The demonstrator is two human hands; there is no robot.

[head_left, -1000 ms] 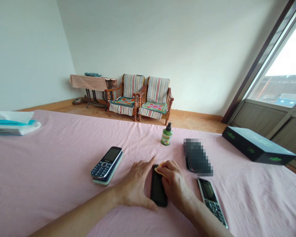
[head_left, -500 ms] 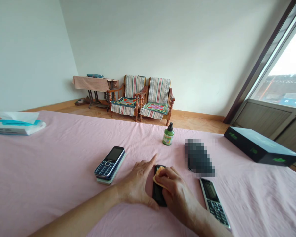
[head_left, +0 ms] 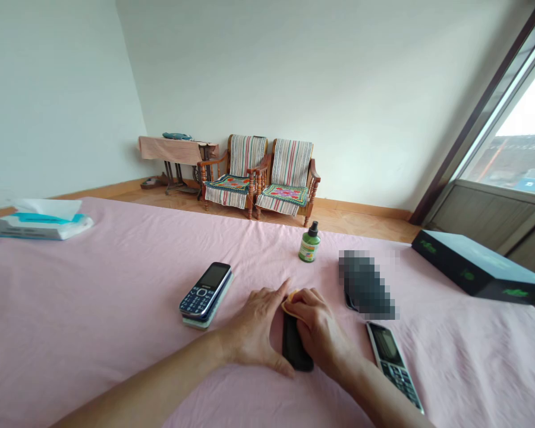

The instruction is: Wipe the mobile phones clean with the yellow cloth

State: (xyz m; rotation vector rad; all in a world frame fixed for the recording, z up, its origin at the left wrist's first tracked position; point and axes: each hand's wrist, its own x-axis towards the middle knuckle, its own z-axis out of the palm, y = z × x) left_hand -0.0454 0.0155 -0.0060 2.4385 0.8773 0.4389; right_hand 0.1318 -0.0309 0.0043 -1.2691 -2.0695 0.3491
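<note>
A dark phone lies on the pink cloth between my hands, its upper part covered by my right hand. My right hand is closed around a folded yellow-orange cloth and presses it against the phone's top end. My left hand is spread along the phone's left side, index finger stretched past the top and thumb by the bottom edge. To the left, a dark blue keypad phone lies on top of a pale flat thing. A white-edged keypad phone lies right of my right forearm.
Beyond my hands stands a green spray bottle. A pixelated dark object lies to the right, with a black box farther right. At far left is a tissue pack. Two wooden chairs stand beyond the pink cloth.
My right hand has slid the cloth up to the phone's top end, baring more of its lower part. The view has shifted slightly, so the surroundings appear a little farther right.
</note>
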